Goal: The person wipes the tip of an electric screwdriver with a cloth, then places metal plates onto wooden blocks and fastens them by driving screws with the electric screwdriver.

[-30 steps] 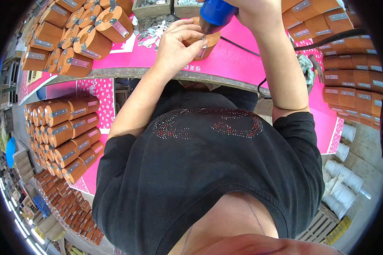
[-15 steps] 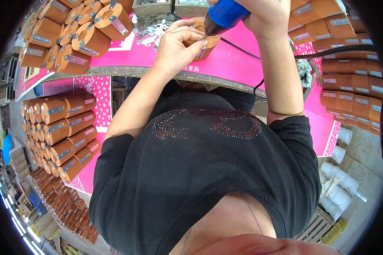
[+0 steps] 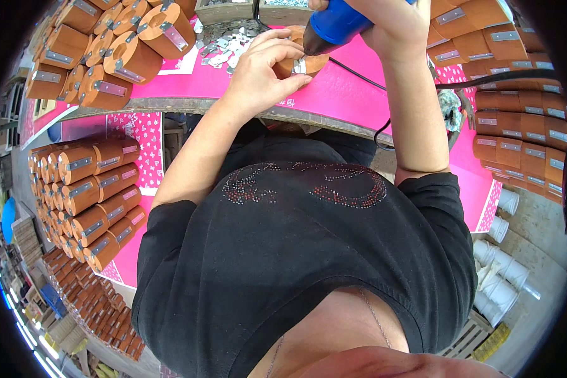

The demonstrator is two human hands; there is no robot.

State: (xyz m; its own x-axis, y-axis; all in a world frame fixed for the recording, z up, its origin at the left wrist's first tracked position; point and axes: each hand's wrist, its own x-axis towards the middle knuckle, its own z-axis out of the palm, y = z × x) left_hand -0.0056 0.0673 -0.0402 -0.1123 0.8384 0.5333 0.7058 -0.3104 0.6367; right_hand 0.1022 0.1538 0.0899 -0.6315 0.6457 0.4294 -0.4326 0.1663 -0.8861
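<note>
My right hand (image 3: 394, 31) grips a blue power screwdriver (image 3: 339, 24) with a dark nose, pointing down and left. Its tip meets a small metal plate (image 3: 299, 65) on an orange-brown wooden cylinder (image 3: 318, 63). Curled around the cylinder's left side is my left hand (image 3: 264, 68), fingers on its top and thumb low by the plate. Whether a screw sits under the tip is too small to tell. Loose silver metal plates (image 3: 223, 51) lie in a pile left of that hand.
Stacks of similar cylinders with metal plates stand at the left (image 3: 85, 183) and right (image 3: 516, 132). Bins of small parts (image 3: 227, 11) sit at the back of the pink-covered table (image 3: 353, 94). A black cable (image 3: 378, 135) hangs over the front edge, near my right forearm.
My left thumb has moved down and away from the screwdriver tip, so the metal plate now shows. The screwdriver has barely moved.
</note>
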